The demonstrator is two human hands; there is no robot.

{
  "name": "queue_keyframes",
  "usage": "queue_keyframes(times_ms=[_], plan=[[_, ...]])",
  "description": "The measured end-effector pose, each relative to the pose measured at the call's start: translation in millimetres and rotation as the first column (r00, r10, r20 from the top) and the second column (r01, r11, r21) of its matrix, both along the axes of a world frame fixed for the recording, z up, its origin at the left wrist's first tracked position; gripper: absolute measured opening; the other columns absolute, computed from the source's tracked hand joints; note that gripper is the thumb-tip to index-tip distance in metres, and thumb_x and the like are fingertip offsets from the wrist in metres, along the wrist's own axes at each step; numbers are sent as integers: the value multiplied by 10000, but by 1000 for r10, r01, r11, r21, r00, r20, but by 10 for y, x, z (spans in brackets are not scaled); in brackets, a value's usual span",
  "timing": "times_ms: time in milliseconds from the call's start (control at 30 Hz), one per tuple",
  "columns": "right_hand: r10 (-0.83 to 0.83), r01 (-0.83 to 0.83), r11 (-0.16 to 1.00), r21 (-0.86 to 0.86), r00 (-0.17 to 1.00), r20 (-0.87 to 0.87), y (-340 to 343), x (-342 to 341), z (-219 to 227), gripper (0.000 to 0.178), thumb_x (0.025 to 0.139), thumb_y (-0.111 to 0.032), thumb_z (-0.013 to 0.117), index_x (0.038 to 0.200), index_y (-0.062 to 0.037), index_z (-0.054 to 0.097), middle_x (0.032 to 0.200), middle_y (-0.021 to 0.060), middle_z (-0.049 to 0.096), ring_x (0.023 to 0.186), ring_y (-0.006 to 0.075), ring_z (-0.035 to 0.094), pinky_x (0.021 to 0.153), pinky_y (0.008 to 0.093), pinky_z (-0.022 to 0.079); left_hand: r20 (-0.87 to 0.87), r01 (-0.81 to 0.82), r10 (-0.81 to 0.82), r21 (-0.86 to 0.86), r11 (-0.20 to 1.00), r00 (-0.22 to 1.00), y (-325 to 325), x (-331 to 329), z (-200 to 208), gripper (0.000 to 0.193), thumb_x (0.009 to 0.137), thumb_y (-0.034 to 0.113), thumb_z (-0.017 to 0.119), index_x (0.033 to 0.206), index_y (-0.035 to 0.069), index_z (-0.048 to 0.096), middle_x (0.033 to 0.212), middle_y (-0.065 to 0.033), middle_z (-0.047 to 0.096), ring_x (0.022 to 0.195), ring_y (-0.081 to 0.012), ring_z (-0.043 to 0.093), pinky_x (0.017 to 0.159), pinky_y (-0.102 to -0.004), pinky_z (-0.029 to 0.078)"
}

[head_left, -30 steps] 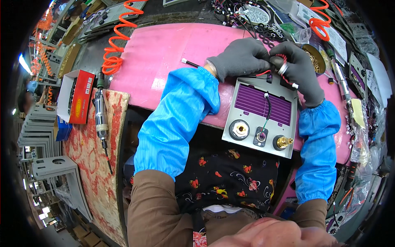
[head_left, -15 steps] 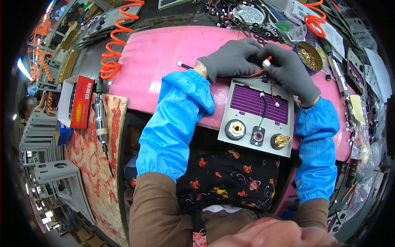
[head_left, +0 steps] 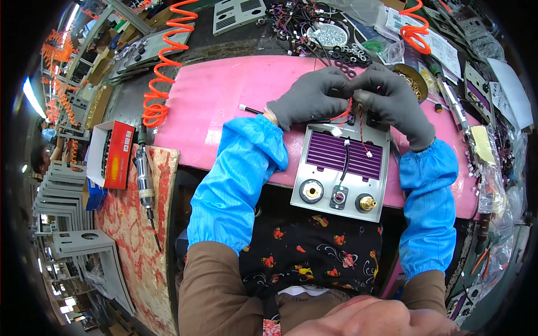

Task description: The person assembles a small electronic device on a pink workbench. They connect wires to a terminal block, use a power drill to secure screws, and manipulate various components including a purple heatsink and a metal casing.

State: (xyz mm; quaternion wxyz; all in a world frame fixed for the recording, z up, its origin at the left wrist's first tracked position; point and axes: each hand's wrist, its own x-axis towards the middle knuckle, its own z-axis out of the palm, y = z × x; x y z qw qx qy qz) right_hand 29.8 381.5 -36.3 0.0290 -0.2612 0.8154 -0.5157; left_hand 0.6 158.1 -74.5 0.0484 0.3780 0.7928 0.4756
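Pinching red wires [head_left: 361,129], my left hand [head_left: 314,96] and right hand [head_left: 392,101] meet, apparently to steady them. Nearer me, the metal panel [head_left: 322,175] overhangs the pink mat [head_left: 218,92], perhaps for easy reach.

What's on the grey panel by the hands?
Two round fittings, a black plate, a cable with a white plug; red wires dangle above. Purple slats right behind the cable are hidden.

A dark bench [head_left: 216,47] carries a pink mat [head_left: 216,89], with a grey panel [head_left: 358,183] lying at its near edge, right of centre. On the far side lie a vented plate [head_left: 240,15] and, apparently straight on the bench, a wire heap [head_left: 292,25].
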Motion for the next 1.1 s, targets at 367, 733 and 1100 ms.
queue_keyframes(times_ms=[367, 733, 1100], plan=[[76, -81, 991, 110, 996, 56, 86, 66, 90, 189, 835, -67, 667, 1008, -25, 730, 952, 59, 618, 884, 144, 595, 787, 300, 499, 68, -1, 1, -5, 1000, 998, 6, 28, 43, 204, 821, 158, 751, 968, 23, 710, 994, -74, 613, 936, -192, 605, 822, -312, 495], [-228, 268, 940, 210, 954, -195, -175, 100, -18, 144, 798, -122, 694, 902, -25, 676, 864, 89, 611, 801, 230, 630, 718, 358, 512, 6, -33, 34, -53, 998, 999, 2, 50, 64, 182, 810, 146, 746, 937, 18, 717, 958, -74, 614, 907, -185, 606, 807, -311, 496], [-376, 400, 905, 143, 911, -167, -97, 71, -99, 172, 778, -192, 701, 837, -32, 684, 869, 97, 619, 811, 236, 644, 721, 360, 515, 12, -34, 34, -19, 999, 999, 17, 41, 37, 170, 812, 140, 750, 915, 10, 712, 935, -66, 621, 875, -167, 613, 783, -299, 502]])
